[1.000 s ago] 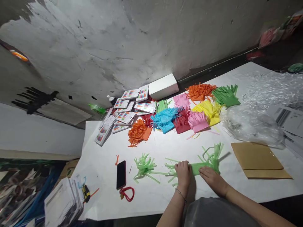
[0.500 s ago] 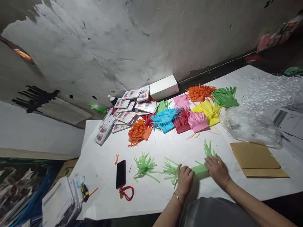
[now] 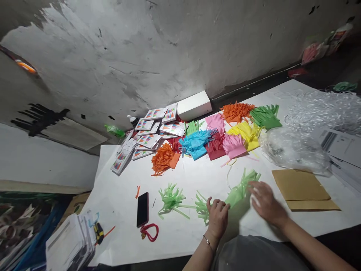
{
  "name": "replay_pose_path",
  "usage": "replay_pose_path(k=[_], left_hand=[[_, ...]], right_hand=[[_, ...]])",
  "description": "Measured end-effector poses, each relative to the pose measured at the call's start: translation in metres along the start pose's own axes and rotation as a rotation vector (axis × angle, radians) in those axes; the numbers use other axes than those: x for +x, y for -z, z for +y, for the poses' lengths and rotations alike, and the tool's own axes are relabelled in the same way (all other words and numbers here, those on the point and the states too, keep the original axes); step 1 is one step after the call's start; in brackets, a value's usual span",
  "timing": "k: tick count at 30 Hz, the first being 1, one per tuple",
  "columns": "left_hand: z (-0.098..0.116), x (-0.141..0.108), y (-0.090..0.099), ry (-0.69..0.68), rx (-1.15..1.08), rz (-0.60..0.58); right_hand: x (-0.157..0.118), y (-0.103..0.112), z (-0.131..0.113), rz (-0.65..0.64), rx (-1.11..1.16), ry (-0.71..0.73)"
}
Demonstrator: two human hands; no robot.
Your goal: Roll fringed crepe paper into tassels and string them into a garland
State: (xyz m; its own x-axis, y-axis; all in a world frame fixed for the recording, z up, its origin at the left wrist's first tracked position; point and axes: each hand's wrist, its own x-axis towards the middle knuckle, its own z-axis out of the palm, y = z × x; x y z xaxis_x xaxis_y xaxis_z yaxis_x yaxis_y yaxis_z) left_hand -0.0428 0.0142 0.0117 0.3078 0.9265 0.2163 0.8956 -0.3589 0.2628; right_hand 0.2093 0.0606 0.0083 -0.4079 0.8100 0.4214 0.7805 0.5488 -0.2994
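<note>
- Paper strip (image 3: pixel 236 195), light green, slim band with fringed ends. Sits between left grip (image 3: pixel 218 216) and right grip (image 3: pixel 265 199), running under left grip's fingers.
- Band: soft, thin-looking, slanting away from left grip toward the far side of right grip. Blurred, so creases and folds not readable. Shadow on the nearside of it, on white tabletop (image 3: pixel 172 248).
- Left fringe (image 3: pixel 202 209): splayed, messy, narrow tails poking out in several directions, just left of left grip.
- Right fringe (image 3: pixel 252 175): bunched, tips pointing up and away, at the far side of right grip's fingertips.
- Left grip: fingers curled down over the band, narrow. Pinching or only pressing, cannot tell.
- Right grip: thumb and fingers spread, fairly wide, motion-blurred. Fingertips right by the fringe; contact unclear.
- Thin pale strand (image 3: pixel 228 177): arcs up beyond the band, between the two grips.
- Green tuft (image 3: pixel 171 197): same light green, loose splayed ribbons, left of left grip, one long ribbon reaching toward the left fringe.
- Phone (image 3: pixel 142 209): dark screen up, farther left of left grip. Red cord (image 3: pixel 150 232) looped at its near end.
- Brown envelope (image 3: pixel 303 188): right of right grip, well apart.
</note>
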Motion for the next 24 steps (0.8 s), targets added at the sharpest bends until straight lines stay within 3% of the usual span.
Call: replay_pose_path(k=[3, 5, 9, 12, 14, 15, 17, 21, 24], left_hand=[[0.008, 0.007, 0.008, -0.035, -0.005, -0.008], [0.01, 0.009, 0.014, -0.044, 0.003, -0.01], [0.003, 0.006, 0.024, -0.023, 0.007, 0.001], [-0.004, 0.0, 0.026, 0.002, 0.01, 0.04], [-0.005, -0.001, 0.024, 0.006, 0.011, 0.067], [-0.004, 0.0, 0.022, 0.002, 0.009, 0.082], [0.0, 0.003, 0.019, -0.017, 0.0, 0.108], [0.009, 0.009, 0.015, -0.084, -0.02, 0.114], [0.009, 0.01, 0.013, -0.148, -0.023, 0.087]], right_hand=[[0.013, -0.025, -0.04, -0.073, 0.051, 0.118], [0.019, -0.038, -0.041, -0.061, 0.031, 0.063], [0.014, -0.037, 0.012, -0.009, -0.033, -0.126], [0.001, -0.015, 0.061, 0.048, -0.096, -0.258], [-0.005, 0.001, 0.074, 0.106, -0.149, -0.345], [-0.006, 0.006, 0.072, 0.123, -0.15, -0.342], [-0.005, 0.01, 0.052, 0.106, -0.078, -0.206], [0.007, -0.011, -0.017, -0.037, 0.191, 0.315], [0.014, -0.033, -0.042, -0.028, 0.23, 0.352]])
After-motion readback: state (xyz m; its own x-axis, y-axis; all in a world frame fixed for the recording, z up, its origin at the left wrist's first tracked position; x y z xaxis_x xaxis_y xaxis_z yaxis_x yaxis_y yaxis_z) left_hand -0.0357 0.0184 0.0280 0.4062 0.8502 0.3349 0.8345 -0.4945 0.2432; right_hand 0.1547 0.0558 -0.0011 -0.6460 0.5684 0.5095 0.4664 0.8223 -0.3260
